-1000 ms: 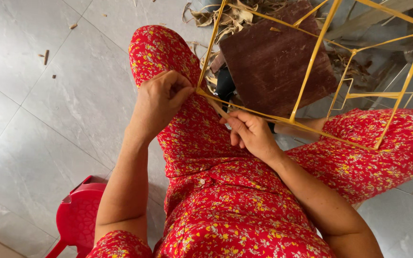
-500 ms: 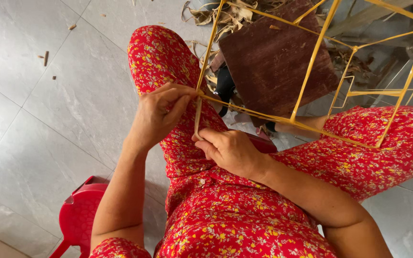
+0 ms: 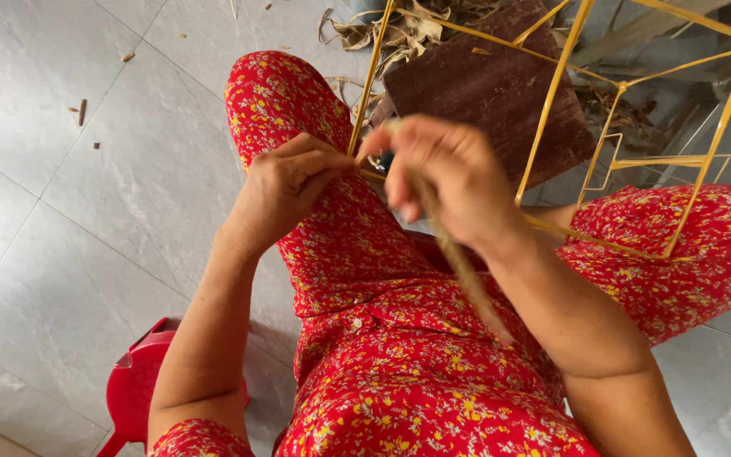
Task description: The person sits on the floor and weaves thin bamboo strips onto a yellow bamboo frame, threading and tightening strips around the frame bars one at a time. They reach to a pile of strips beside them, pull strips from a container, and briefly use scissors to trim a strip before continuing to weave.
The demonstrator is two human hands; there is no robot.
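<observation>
Left hand [image 3: 285,190] pinched the yellow cane frame [image 3: 552,118] at its corner over the lap, right hand [image 3: 446,173] gripped a blurred fibre strip [image 3: 458,262]; a slack pull could have let the binding slip loose

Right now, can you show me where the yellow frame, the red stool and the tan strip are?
yellow frame [image 3: 552,101], head view, on a slanted upright bar.
red stool [image 3: 133,385], head view, on the seat's edge.
tan strip [image 3: 458,262], head view, on the blurred middle, below the right hand [image 3: 442,173].
</observation>
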